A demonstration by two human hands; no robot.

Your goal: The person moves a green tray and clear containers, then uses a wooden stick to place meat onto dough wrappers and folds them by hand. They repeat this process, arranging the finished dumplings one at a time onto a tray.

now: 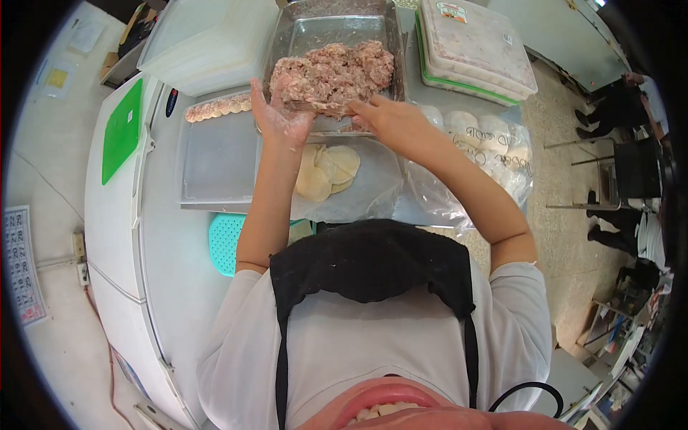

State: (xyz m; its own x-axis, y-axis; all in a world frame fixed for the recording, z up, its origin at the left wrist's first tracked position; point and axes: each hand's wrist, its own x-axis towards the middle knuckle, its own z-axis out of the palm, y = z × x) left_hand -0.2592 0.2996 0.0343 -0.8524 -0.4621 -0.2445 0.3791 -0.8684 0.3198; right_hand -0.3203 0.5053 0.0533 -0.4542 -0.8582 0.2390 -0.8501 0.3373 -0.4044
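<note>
A metal tray (337, 27) holds a mound of ground meat filling (337, 68). My left hand (282, 118), dusted pale, is held palm up at the tray's near left corner with its fingers apart; whether a wrapper lies on it is unclear. Beside the near edge of the meat, my right hand (380, 118) has its fingers closed around something thin, too small to make out. Round dough wrappers (326, 172) lie in a loose pile on plastic just below the hands. To the left, filled dumplings (218, 108) form a row along the far edge of a clear tray (218, 161).
Stacked clear containers (208, 43) stand far left, lidded boxes (476, 46) far right. Bagged dough rounds (487, 143) lie right. A green board (122, 132) rests on the white freezer; a turquoise perforated basket (225, 244) is below. Other people (616, 107) appear at far right.
</note>
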